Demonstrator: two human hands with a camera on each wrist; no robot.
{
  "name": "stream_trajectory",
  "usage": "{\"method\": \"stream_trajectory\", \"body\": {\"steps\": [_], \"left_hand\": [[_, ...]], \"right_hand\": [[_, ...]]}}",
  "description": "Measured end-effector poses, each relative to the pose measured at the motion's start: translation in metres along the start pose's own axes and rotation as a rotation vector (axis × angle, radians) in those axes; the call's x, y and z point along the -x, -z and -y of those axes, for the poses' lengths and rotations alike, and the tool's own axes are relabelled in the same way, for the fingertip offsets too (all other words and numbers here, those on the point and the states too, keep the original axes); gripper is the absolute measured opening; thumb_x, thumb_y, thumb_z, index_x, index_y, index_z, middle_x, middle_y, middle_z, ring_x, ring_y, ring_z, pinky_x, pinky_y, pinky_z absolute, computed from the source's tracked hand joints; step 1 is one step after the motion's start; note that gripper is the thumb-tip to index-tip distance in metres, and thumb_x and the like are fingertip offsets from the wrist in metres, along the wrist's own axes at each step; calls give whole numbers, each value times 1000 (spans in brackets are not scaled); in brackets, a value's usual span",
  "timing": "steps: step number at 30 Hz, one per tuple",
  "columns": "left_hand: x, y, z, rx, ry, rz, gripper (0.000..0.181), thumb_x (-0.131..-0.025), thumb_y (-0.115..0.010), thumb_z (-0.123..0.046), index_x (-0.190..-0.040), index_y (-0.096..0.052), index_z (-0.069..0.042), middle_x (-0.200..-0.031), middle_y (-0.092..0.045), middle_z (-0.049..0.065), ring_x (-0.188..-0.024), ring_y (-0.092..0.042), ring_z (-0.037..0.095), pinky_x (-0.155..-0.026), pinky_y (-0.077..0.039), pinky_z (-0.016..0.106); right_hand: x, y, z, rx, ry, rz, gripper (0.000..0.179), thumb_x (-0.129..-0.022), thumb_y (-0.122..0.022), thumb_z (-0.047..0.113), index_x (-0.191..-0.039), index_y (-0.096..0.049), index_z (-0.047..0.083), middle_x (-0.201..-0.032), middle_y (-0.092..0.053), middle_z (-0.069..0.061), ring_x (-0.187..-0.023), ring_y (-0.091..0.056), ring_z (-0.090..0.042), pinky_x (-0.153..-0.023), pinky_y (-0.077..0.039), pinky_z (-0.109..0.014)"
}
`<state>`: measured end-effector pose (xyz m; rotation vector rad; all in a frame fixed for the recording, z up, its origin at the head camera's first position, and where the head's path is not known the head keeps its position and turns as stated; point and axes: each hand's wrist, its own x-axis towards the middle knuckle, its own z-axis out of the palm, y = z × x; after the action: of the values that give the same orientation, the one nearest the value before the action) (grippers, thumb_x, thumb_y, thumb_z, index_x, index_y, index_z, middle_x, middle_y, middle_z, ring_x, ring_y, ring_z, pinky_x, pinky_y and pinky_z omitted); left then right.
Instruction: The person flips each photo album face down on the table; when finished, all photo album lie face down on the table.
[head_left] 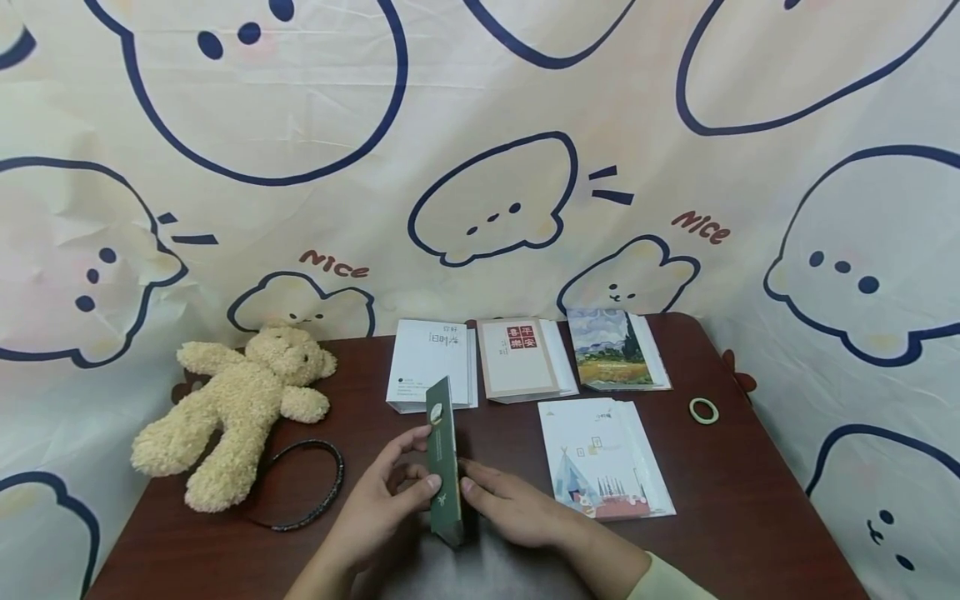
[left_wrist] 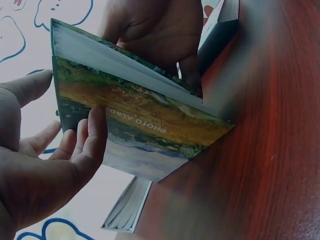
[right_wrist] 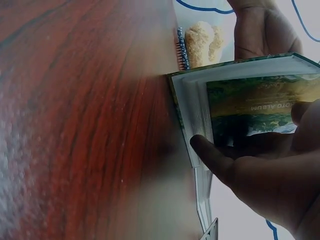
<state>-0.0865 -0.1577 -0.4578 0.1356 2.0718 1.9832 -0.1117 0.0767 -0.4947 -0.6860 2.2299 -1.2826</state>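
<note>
While the head view shows left hand (head_left: 386, 496) and right hand (head_left: 517, 507), half-curled, holding the photo album (head_left: 444, 462) upright toward the counter's (head_left: 750, 517) front edge, squeeze evenly. Left wrist: fingertips (left_wrist: 98, 116) steady the cover (left_wrist: 132, 125); right wrist: a fingertip (right_wrist: 201, 143) meets the pages (right_wrist: 199, 107), so press lightly there.

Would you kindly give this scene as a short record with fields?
held: photo album, between both hands
left hand: holds its left side
right hand: touches its right side
back row: white album, cream album, landscape album
right of hands: tent-print album, green ring
left of hands: teddy bear, dark headband
surface: brown table
</note>
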Motion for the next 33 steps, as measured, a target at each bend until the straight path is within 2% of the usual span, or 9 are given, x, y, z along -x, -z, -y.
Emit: {"method": "stream_trajectory", "body": {"steps": [6,15,19,21,27,33], "left_hand": [[0,-3,1,-28,-14,-40,69,-93,-76,-6,-154,-46,-18,-143,-45,16,-102,-59,29,-75,-60,37],[-4,-8,5,-56,-13,-41,73,-90,-79,-5,-153,-47,-23,-142,-45,15,-105,-60,32,-76,-60,36],[-6,-11,6,-85,0,-36,75,-90,-81,-9,-153,-46,-27,-142,-45,14,-109,-58,31,-79,-57,35],[-6,-13,6,-86,5,-36,76,-89,-83,-11,-153,-46,-28,-142,-46,13,-113,-57,32,-85,-56,37],[-8,-17,12,-95,1,-8,78,-89,-84,-17,-155,-44,-27,-139,-51,15,-126,-55,35,-104,-49,51],[-10,-21,19,-141,1,10,77,-89,-85,-21,-155,-45,-25,-143,-47,15,-134,-49,41,-107,-46,59]], "right_hand": [[2,2,5,-114,4,-8,58,-113,-28,49,-164,-33,22,-163,-40,-2,-148,-36,-25,-119,-31,-55],[6,9,12,-225,12,-47,58,-114,-28,45,-163,-34,17,-163,-41,-5,-149,-34,-26,-120,-27,-57],[9,15,12,-236,8,-80,56,-114,-30,45,-162,-37,17,-159,-46,-7,-147,-38,-27,-118,-30,-58],[11,19,12,-243,6,-92,56,-113,-32,45,-161,-38,17,-157,-49,-7,-145,-42,-27,-117,-32,-58],[14,29,11,-312,29,-90,58,-112,-40,42,-162,-33,12,-153,-51,-9,-140,-49,-24,-114,-39,-45],[18,36,9,-436,67,-102,62,-110,-51,28,-162,-27,4,-150,-49,-21,-131,-59,-29,-102,-51,-31]]}}
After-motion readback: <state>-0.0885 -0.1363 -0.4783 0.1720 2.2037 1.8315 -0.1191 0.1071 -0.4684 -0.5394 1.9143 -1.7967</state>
